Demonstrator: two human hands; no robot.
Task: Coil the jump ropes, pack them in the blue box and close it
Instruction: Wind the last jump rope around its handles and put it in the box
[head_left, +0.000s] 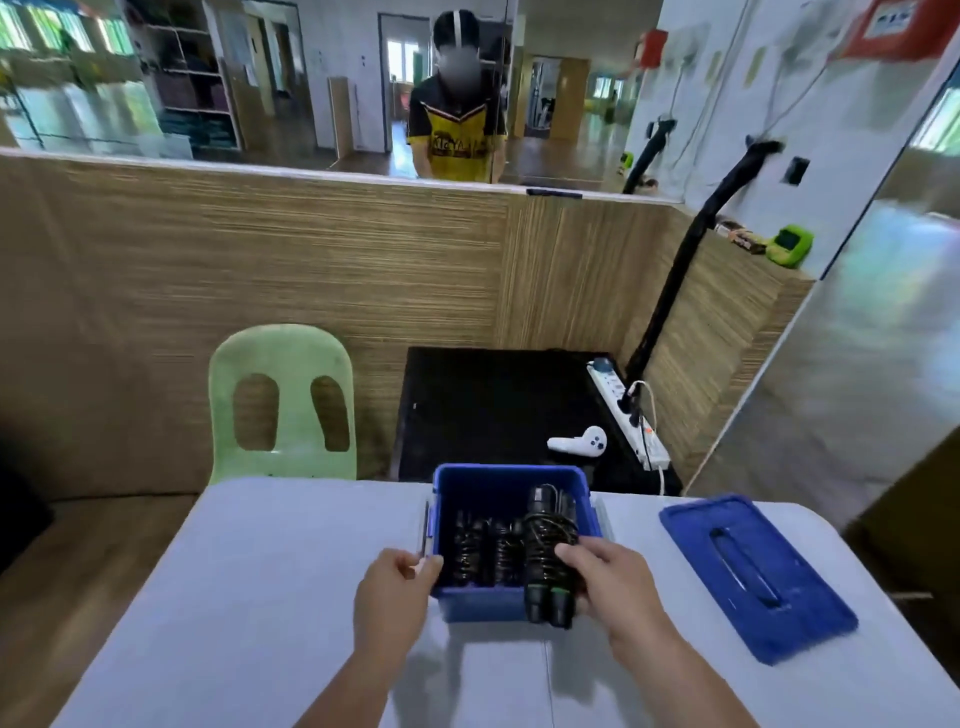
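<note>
Rope (548, 551), coiled and black, is grasped in the right hand (610, 577), fingers wrapped round it, over the box (470, 605) at its 4 o'clock corner. More coils (480, 553) lie inside. The left hand (397, 584) grips the box's 9 o'clock rim. The lid (800, 608) lies on the table (260, 571) at the box's 3 o'clock, apart.

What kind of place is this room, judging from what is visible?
Probably a gym or dance studio: a wall-wide mirror reflects an open wooden floor and storage shelves, and a coiled jump rope is held partly inside a blue box with more ropes.
</note>
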